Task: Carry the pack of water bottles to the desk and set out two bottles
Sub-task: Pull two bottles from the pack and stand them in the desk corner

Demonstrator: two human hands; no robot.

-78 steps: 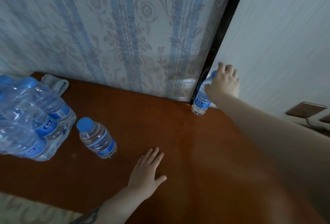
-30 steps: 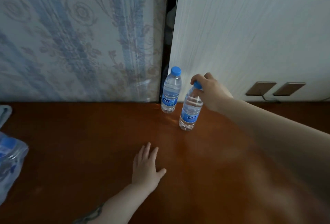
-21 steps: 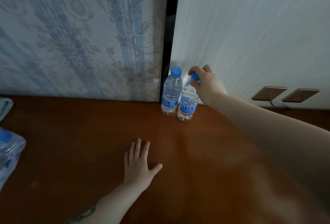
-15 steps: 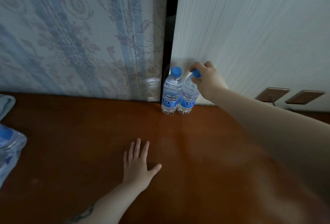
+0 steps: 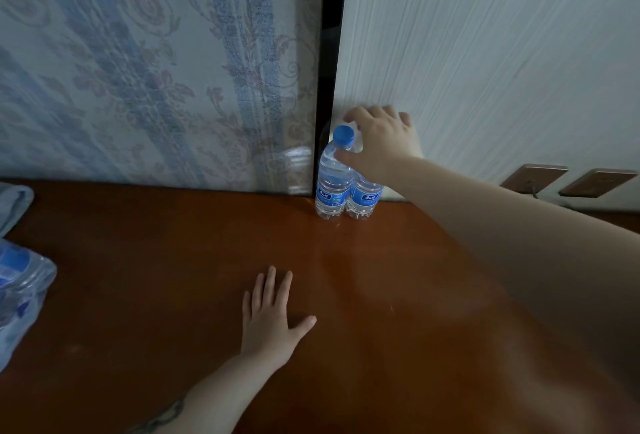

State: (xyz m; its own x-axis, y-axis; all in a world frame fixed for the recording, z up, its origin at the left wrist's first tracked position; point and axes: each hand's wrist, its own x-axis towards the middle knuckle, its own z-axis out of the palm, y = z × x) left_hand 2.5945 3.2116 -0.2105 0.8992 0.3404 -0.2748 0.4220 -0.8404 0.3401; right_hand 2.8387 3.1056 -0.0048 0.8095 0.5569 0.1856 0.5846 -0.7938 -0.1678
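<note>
Two clear water bottles with blue labels stand upright side by side at the back of the brown desk [image 5: 145, 260], against the wall. The left bottle [image 5: 331, 184] shows its blue cap. The right bottle [image 5: 365, 196] has its top hidden under my right hand [image 5: 379, 142], whose fingers are spread above the cap while the thumb rests near the left bottle's shoulder. My left hand [image 5: 270, 316] lies flat on the desk, fingers apart, holding nothing. The shrink-wrapped pack of water bottles [image 5: 19, 298] sits at the desk's left edge, partly out of view.
A light blue cloth [image 5: 14, 201] lies at the back left of the desk. Patterned wallpaper and a white panel rise behind the desk, with a dark gap between them. Two brown wall plates [image 5: 533, 179] sit low on the right.
My right hand set the second bottle down beside the first and slid it back against the wall. Its fingers have since spread off the cap. My left hand stayed flat.
</note>
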